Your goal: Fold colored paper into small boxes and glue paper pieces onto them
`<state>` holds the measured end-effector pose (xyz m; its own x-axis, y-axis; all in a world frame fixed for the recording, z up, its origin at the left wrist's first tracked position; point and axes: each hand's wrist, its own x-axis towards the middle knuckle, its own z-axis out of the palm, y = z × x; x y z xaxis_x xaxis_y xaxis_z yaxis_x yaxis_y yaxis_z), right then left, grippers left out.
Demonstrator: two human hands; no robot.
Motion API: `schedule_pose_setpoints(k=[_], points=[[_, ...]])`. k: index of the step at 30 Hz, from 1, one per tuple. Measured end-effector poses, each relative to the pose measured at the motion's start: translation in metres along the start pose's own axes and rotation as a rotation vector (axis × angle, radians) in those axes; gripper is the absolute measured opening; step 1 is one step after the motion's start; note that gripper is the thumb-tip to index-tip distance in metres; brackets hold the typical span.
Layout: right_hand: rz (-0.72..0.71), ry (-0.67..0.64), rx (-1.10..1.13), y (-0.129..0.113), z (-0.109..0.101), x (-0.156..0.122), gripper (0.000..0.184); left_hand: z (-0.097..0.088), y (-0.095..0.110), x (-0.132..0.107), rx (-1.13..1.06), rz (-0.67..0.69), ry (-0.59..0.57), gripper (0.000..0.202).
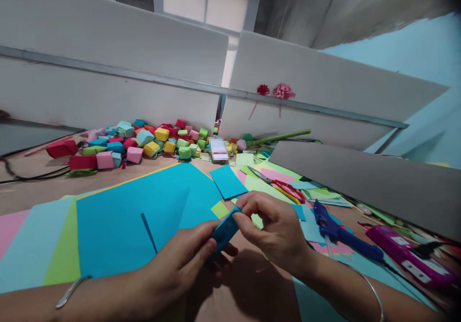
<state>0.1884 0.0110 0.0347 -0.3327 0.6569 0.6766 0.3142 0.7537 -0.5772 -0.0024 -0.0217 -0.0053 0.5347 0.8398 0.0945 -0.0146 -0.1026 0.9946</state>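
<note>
A small folded piece of blue paper (225, 233) is held between both hands above the table. My left hand (187, 252) is closed around its lower end, the thumb pressing on its face. At the upper end, my right hand (272, 223) pinches the paper's edge between thumb and fingertips. Below and to the left lies a large blue sheet (126, 211) with a thin dark blue strip (148, 233) on it. A smaller blue paper rectangle (228, 181) rests just beyond my hands.
Scissors (277, 185) with red and yellow handles lie on paper scraps. To the right are a blue glue gun (342, 235) and a purple power strip (410, 254). Several folded paper boxes (135, 154) are heaped at the back left, before white boards (108, 81). A phone (219, 149) stands behind.
</note>
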Motion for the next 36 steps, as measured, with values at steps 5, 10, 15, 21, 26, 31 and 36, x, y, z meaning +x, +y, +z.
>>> schedule_pose_setpoints(k=[5, 10, 15, 21, 26, 31, 36], points=[[0.088, 0.004, 0.058, 0.002, 0.002, -0.003, 0.022, -0.001, 0.001, -0.001, 0.089, 0.023, 0.021, 0.032], [0.189, 0.031, 0.107, -0.002, 0.004, -0.005, 0.021, -0.001, 0.013, -0.005, 0.148, 0.096, 0.048, 0.030], [0.126, -0.014, 0.114, -0.006, 0.007, -0.005, 0.023, -0.004, 0.021, 0.000, 0.345, 0.137, 0.170, 0.023], [0.083, -0.040, 0.043, -0.001, 0.013, -0.014, 0.024, -0.006, 0.020, 0.004, 0.396, 0.098, 0.262, 0.023], [0.294, -0.075, 0.186, 0.002, 0.016, -0.015, 0.023, -0.007, 0.015, 0.002, 0.564, 0.137, 0.305, 0.024], [0.383, -0.243, 0.173, -0.002, 0.008, -0.003, 0.014, -0.007, 0.014, 0.003, 0.654, 0.156, 0.279, 0.021], [0.484, -0.212, 0.220, 0.005, 0.003, -0.001, 0.020, -0.010, 0.010, 0.005, 0.675, 0.147, 0.240, 0.018]])
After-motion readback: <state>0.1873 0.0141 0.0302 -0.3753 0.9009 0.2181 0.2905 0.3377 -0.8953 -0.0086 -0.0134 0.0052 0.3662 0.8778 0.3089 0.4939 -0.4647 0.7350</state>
